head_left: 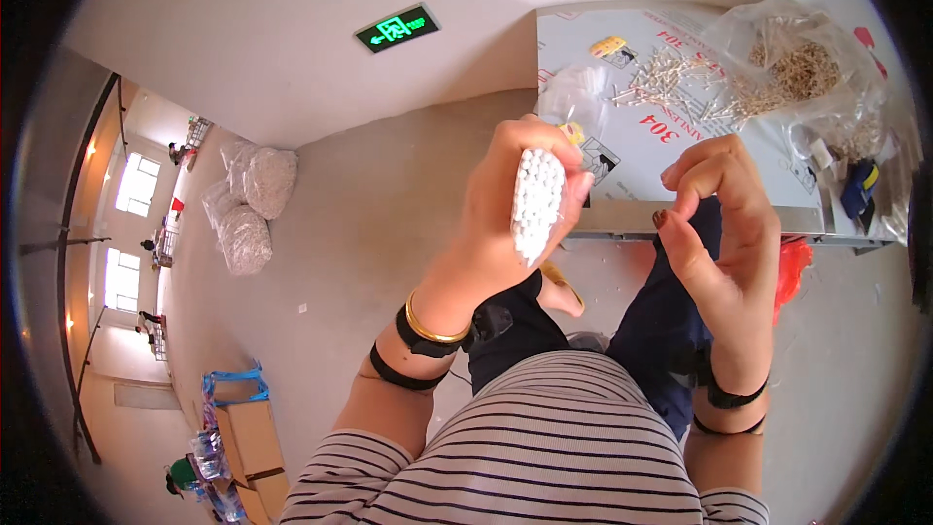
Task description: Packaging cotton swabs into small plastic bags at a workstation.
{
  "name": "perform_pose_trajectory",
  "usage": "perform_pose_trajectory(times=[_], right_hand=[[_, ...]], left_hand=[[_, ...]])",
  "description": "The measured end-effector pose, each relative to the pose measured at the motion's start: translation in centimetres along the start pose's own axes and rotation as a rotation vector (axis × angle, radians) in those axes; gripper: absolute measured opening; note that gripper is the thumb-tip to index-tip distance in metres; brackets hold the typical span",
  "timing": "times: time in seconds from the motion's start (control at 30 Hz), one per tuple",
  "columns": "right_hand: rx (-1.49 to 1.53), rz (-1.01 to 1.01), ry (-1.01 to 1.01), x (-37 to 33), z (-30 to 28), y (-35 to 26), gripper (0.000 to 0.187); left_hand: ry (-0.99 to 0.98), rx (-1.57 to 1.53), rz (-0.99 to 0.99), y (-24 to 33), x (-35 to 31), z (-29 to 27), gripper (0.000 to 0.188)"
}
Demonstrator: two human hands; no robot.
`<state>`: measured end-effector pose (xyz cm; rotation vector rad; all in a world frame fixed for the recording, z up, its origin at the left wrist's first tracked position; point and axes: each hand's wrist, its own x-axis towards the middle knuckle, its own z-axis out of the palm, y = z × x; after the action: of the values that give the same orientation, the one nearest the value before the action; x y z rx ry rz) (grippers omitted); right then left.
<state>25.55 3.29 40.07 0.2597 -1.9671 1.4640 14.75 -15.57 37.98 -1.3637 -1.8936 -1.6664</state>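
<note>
A tight bundle of cotton swabs [537, 202] is wrapped in the fingers of my left hand [496, 209], its white tips turned up toward me. I cannot tell whether a clear wrapping surrounds the bundle. To its right, apart from it, hovers my right hand [724, 243]. Its fingers are curled and the index fingertip meets the thumb in a pinch. Whatever may be between them is hidden or too small to make out. Beyond both hands, loose cotton swabs [671, 78] lie scattered on the metal-topped table [632, 170].
On the table stand a clear bag of swabs [797, 68], small clear plastic bags [578, 97] and a dark blue and yellow object [859, 190]. Something red [792, 272] hangs below the table's edge. Stuffed sacks [248, 204] and a cardboard box [255, 447] stand to the left.
</note>
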Motion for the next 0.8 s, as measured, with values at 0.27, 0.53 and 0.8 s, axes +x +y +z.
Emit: perform_pose_trajectory(times=[0.27,0.53,0.8], right_hand=[[0.116,0.133,0.022,-1.0,0.3,0.8,0.010],[0.110,0.083,-0.016,-1.0,0.7,0.7,0.017],[0.124,0.087,-0.049,-1.1,1.4,0.1,0.016]], left_hand=[[-0.094,-0.277,-0.111,0.9,0.0,0.0,0.030],[-0.108,-0.282,-0.211,3.2,0.0,-0.4,0.035],[0.063,-0.323,-0.111,2.9,-0.1,-0.9,0.011]])
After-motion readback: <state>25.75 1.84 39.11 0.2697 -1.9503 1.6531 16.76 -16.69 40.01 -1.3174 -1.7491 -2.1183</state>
